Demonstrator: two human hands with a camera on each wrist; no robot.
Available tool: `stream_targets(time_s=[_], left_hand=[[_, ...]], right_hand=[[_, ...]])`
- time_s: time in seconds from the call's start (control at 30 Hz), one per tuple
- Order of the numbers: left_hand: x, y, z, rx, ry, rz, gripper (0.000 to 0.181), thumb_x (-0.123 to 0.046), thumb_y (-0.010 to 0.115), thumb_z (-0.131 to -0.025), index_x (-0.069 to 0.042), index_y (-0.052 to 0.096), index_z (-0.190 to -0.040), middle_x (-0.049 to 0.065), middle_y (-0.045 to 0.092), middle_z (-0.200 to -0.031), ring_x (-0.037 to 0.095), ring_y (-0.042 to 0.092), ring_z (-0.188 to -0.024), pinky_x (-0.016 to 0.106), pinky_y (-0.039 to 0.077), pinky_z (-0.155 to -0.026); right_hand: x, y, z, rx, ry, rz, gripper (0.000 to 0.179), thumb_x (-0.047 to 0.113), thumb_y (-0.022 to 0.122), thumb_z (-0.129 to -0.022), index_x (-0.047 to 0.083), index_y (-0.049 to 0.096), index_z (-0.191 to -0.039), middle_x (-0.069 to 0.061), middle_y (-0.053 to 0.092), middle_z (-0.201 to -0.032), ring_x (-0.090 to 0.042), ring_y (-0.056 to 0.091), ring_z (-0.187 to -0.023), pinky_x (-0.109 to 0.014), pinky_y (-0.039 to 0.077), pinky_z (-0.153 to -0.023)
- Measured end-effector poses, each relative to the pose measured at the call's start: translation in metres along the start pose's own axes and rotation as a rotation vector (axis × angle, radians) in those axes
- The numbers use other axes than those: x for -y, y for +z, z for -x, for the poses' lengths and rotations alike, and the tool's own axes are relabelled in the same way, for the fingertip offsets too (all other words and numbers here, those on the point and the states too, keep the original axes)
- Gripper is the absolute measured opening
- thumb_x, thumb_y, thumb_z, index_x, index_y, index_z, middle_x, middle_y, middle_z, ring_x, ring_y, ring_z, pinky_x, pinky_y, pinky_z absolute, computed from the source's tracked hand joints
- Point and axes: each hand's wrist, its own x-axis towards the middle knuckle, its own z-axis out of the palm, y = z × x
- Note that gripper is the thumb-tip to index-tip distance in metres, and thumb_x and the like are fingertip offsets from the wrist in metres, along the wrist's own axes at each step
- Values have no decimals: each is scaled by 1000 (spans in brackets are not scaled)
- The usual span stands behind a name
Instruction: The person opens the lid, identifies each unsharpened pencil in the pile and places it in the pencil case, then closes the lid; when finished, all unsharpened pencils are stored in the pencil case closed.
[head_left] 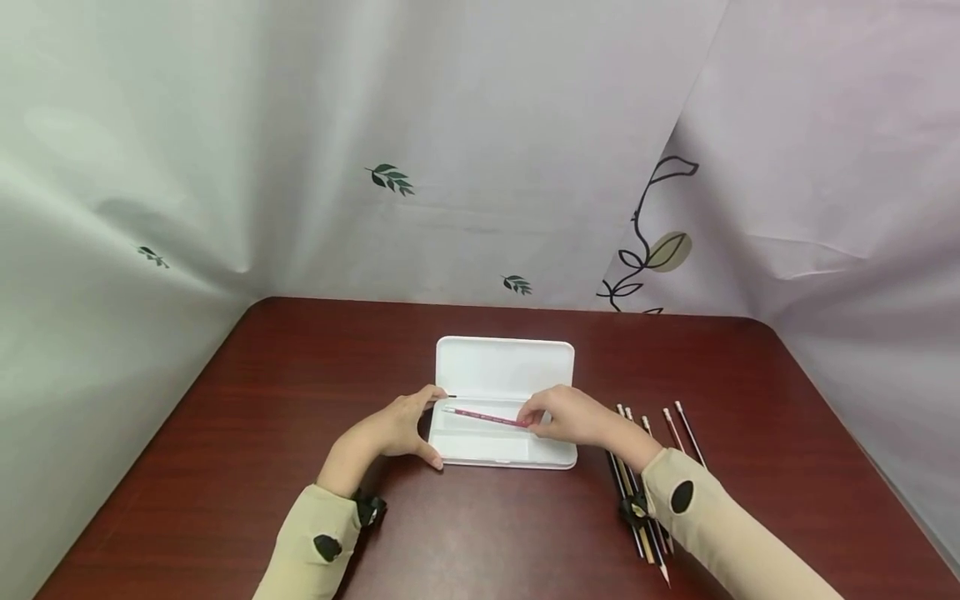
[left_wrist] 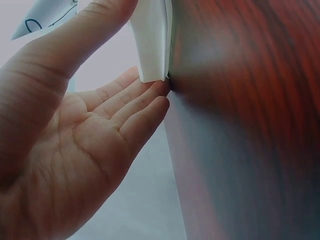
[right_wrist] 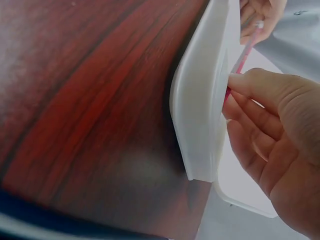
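Observation:
A white pencil case (head_left: 480,449) lies on the table with its lid (head_left: 504,367) raised at the back; its base has compartments. My left hand (head_left: 393,425) holds the case's left end, thumb at the front corner and fingers towards the hinge. In the left wrist view its fingers (left_wrist: 142,112) reach along the white end wall. Over the case, my right hand (head_left: 566,414) pinches a pink pencil (head_left: 483,416) near its right end. The pencil's white-tipped end points left, towards the left hand. In the right wrist view, thumb and fingertips hold the pencil (right_wrist: 243,57) above the case's rim.
Several pencils (head_left: 624,479) lie on the dark red wooden table (head_left: 247,450) to the right, partly under the right forearm. A pink pencil (head_left: 672,427) and a dark one (head_left: 690,433) lie farther right. A pale patterned curtain (head_left: 480,167) hangs behind the table.

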Motion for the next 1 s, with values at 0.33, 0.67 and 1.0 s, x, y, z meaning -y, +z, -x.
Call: stream_targets(time_s=[0.33, 0.67, 1.0], left_hand=[[1, 4, -2, 15, -22, -16, 91, -24, 91, -53, -5, 42, -127, 19, 52, -131, 29, 48, -124, 44, 39, -101], [3, -1, -2, 7, 25, -41, 91, -27, 91, -53, -2, 43, -126, 20, 53, -129, 31, 50, -122, 45, 40, -100], [5, -1, -3, 12, 27, -11, 92, -26, 91, -53, -1, 42, -127, 20, 50, -132, 35, 48, -123, 47, 39, -100]], right_hand=[[-8, -3, 4, 104, 25, -90, 10, 10, 65, -85, 11, 72, -93, 6, 68, -84, -3, 61, -78, -21, 51, -71], [-10, -13, 33, -4, 109, -193, 21, 14, 67, -85, 7, 69, -105, 6, 68, -87, -4, 61, -78, -22, 52, -68], [-16, -18, 79, -149, 249, -215, 23, 11, 72, -80, 4, 68, -102, 7, 67, -82, -2, 61, -73, -21, 51, -63]])
